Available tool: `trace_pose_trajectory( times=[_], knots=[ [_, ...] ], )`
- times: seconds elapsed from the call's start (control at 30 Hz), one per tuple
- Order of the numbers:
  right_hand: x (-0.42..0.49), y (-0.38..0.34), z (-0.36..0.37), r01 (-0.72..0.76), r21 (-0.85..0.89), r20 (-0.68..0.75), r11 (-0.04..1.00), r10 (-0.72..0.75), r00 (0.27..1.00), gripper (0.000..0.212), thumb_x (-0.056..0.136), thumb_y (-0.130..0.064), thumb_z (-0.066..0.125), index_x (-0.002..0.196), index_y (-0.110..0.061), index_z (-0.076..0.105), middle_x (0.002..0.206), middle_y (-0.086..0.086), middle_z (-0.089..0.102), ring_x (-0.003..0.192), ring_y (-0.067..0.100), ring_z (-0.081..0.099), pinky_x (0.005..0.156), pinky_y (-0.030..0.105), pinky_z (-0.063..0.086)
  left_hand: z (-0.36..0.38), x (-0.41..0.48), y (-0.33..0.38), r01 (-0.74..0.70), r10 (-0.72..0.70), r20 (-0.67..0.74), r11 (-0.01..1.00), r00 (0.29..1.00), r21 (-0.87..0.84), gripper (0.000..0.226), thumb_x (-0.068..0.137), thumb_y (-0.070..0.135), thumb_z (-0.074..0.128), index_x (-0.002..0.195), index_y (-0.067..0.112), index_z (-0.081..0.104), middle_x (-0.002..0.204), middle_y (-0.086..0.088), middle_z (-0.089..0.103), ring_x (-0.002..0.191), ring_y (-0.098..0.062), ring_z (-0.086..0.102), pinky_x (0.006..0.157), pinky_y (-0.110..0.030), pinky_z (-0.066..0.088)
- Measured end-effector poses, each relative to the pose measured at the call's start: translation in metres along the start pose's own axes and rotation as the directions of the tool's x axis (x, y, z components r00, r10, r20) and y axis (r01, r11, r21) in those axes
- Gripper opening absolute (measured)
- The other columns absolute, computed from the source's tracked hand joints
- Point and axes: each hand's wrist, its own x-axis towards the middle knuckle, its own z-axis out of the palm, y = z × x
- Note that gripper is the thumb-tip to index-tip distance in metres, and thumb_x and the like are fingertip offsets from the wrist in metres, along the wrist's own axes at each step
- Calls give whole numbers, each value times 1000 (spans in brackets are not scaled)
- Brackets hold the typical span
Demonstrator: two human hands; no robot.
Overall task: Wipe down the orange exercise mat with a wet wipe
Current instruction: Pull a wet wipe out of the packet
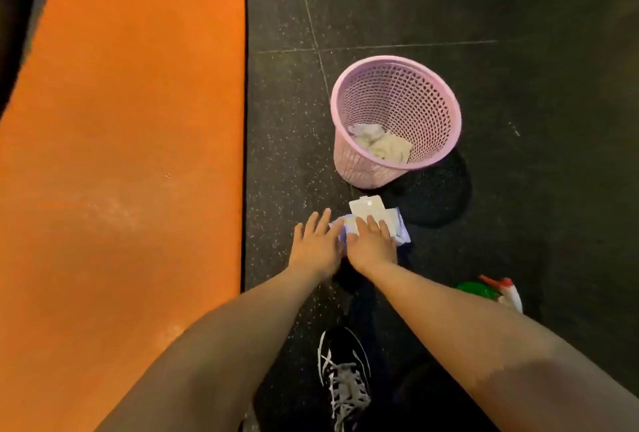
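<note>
Hiding much of the wipe pack [396,226]: left hand [316,246] and right hand [371,245], fingers straight.

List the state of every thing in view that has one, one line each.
orange exercise mat: unrolled, flat on the floor, no wipe on it.
wet wipe pack: on the floor, white lid flap open.
left hand: fingers straight, touching the pack's left end.
right hand: resting on top of the pack.
pink basket: upright, crumpled wipes inside.
spray bottle: on the floor, partly hidden behind the right forearm.
</note>
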Motion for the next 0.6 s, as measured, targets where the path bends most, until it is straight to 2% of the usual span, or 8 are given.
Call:
trace_pose_trajectory(
  times=[0.07,0.17,0.27,0.37,0.5,0.6],
  knots=[
    [12,16,11,-34,-30,-11,999,33,999,54,109,-38,27,161,-27,16,170,-1,6,156,25,-1,124,54,11,20,18,6,-43,41,38,997,998,63,57,107,40,29,160,33,10,169,1,-6,155,-25,-8,124,-51,2],
    [31,41,30,-83,19,-42,996,83,996,54,108,-36,31,160,-29,20,170,-3,6,156,25,-1,124,52,13,46,41,15,-116,112,49,989,993,91,56,108,39,28,160,34,8,169,1,-6,155,-26,-7,124,-50,4],
    [42,62,48,-125,26,-46,992,126,991,59,107,-35,37,161,-32,13,170,0,-5,156,29,-9,124,54,12,69,55,23,-183,175,63,971,983,157,56,108,37,30,160,35,7,169,0,-7,155,-29,-6,124,-51,7],
    [51,74,57,-154,82,-46,985,158,986,63,107,-34,39,161,-37,7,170,1,-7,155,31,-8,123,52,14,83,60,26,-190,175,104,968,979,164,61,107,33,36,160,36,5,168,1,-11,154,-30,-9,124,-50,6],
    [47,76,70,-136,152,-80,979,150,985,64,105,-32,42,161,-37,12,170,0,2,154,28,0,123,43,19,97,59,26,-188,174,113,973,978,134,62,107,33,36,160,36,4,168,2,-15,154,-28,-12,124,-50,5],
    [35,73,86,-114,255,-84,960,139,987,63,104,-30,45,159,-41,17,169,-5,5,153,26,2,120,44,27,99,53,19,-160,151,73,978,986,137,59,107,34,37,159,37,10,168,3,-11,155,-27,-8,123,-50,6]
  ],
)
